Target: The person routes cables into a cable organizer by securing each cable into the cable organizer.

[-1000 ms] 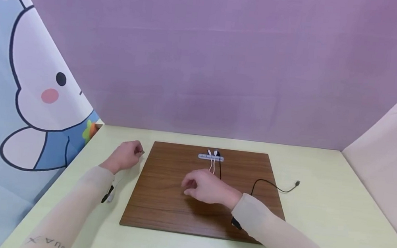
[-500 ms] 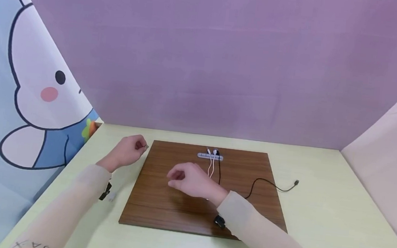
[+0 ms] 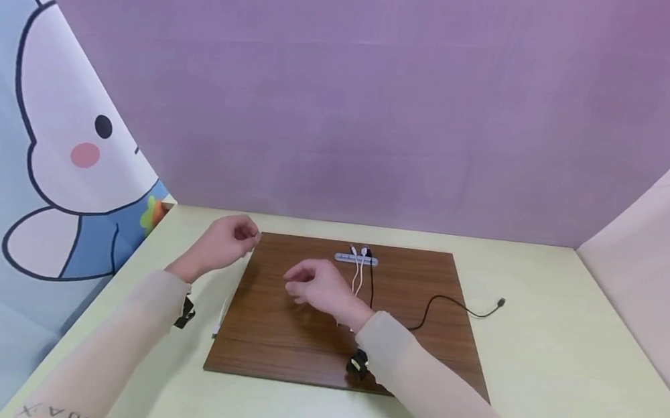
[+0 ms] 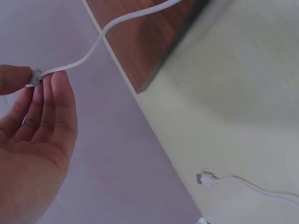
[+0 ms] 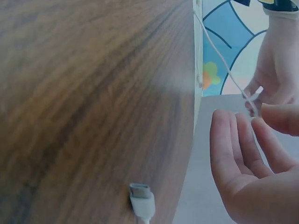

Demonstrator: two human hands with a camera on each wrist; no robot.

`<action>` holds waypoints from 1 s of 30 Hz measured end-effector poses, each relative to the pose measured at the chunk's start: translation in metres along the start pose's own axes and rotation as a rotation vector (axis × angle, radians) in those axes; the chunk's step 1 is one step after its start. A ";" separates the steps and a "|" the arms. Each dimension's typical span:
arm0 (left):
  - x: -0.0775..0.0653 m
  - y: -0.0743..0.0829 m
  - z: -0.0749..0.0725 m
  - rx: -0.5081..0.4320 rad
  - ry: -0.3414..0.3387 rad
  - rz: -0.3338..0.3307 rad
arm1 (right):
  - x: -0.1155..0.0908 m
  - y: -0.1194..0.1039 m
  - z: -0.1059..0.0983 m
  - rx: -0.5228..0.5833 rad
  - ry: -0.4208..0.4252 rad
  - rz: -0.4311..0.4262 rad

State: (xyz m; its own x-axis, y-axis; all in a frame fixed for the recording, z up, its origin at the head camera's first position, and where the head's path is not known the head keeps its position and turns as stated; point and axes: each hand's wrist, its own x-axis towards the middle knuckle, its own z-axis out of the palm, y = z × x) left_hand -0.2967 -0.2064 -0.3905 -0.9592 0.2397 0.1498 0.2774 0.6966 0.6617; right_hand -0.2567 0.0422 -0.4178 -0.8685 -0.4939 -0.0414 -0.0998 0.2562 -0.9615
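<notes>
My left hand (image 3: 224, 242) is raised by the board's far left corner, pinching the white plug (image 4: 35, 78) of a charging cable between thumb and fingertips. From the plug, its white cord (image 4: 108, 25) runs off toward the brown wooden board (image 3: 273, 351). Over the board's left half hovers my right hand (image 3: 321, 287), fingers loosely bent and thumb apart, holding nothing. In the right wrist view, the cord passes behind the fingertips (image 5: 218, 126) of that hand. A pale cable holder (image 3: 342, 257) sits at the board's far side, with two white cords and a black one in it.
A black cable (image 3: 447, 299) curves off the board's right edge, its plug on the pale table (image 3: 556, 365). Another white plug (image 4: 205, 178) lies on the table in the left wrist view. A white plug (image 5: 142, 203) rests on the board near my right hand.
My left hand has moved forward and right to the board's far corner, carrying the white plug. My right hand has shifted left and forward over the board.
</notes>
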 end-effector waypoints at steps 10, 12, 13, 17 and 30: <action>0.004 0.018 0.000 -0.054 -0.032 0.025 | 0.005 -0.006 0.017 0.155 -0.028 0.038; 0.005 0.023 0.000 -0.066 -0.037 0.023 | 0.007 -0.007 0.022 0.179 -0.032 0.044; 0.005 0.026 0.000 -0.073 -0.038 0.020 | 0.008 -0.007 0.024 0.190 -0.037 0.049; 0.006 0.034 0.002 -0.105 -0.041 0.019 | 0.009 -0.009 0.028 0.209 -0.050 0.063; 0.009 0.045 0.008 -0.141 -0.062 0.090 | 0.014 0.000 0.034 0.202 -0.035 0.089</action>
State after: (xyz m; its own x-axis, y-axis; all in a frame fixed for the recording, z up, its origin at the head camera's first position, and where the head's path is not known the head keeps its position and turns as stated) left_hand -0.2922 -0.1670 -0.3651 -0.9244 0.3412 0.1705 0.3476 0.5693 0.7450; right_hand -0.2524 0.0071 -0.4272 -0.8519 -0.5062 -0.1344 0.0785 0.1302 -0.9884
